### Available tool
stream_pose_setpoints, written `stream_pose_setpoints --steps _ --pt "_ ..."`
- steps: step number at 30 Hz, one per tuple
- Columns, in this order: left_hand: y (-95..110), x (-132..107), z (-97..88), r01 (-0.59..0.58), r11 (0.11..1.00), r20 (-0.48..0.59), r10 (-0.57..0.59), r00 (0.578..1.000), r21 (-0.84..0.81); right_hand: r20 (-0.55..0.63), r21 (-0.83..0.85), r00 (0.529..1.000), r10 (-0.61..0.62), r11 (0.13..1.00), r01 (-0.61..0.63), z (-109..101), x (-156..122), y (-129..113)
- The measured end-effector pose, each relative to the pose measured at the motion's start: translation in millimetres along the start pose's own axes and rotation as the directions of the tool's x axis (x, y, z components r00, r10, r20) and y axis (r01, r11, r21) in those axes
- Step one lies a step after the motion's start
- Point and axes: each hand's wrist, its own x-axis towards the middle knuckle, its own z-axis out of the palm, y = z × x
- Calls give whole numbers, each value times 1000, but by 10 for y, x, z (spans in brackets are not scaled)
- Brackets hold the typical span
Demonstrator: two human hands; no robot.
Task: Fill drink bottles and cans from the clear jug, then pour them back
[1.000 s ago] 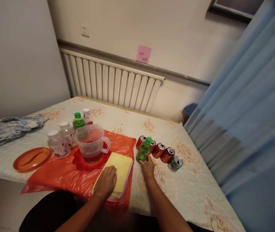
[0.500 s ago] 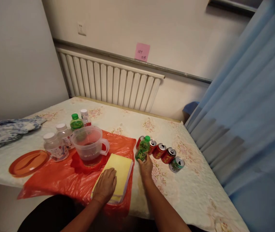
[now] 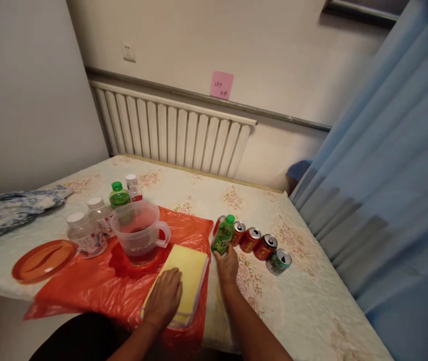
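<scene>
My right hand is closed round the lower part of a green plastic bottle with a green cap, which stands upright on the tablecloth. Right behind and beside it runs a row of drink cans, among them a red can and a green can. My left hand lies flat, fingers stretched, on a folded yellow cloth. To the left of the cloth, a clear measuring jug with a handle sits in a red scalloped dish. Beneath them spreads a red plastic sheet.
Clear jars with white caps and another green-capped bottle stand left of the jug. An orange lid lies near the front left edge, with a patterned cloth behind. A blue curtain hangs at the right.
The view has tilted up slightly, so the table sits a little lower in the picture. Both hands keep their places on the bottle and the cloth.
</scene>
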Motion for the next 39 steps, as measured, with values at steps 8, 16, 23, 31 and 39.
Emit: stream_pose_setpoints --steps 8,16,23,31,39 --pt "1 3 0 4 1000 -15 -4 1000 -6 -16 -41 1000 -25 999 25 -4 4 -35" --pt "-8 -7 9 10 1000 -3 -10 1000 -2 17 -127 1000 -22 992 24 -30 29 -139" --pt "-8 -5 13 9 1000 -7 -10 1000 -19 37 -103 998 46 994 -42 -49 32 -206" --pt "-9 -12 27 18 1000 17 -18 1000 -7 33 -97 999 37 995 -34 -66 38 -222" --pt "-11 -23 16 21 1000 40 -21 999 -14 16 -56 1000 9 998 -8 -85 -3 -191"
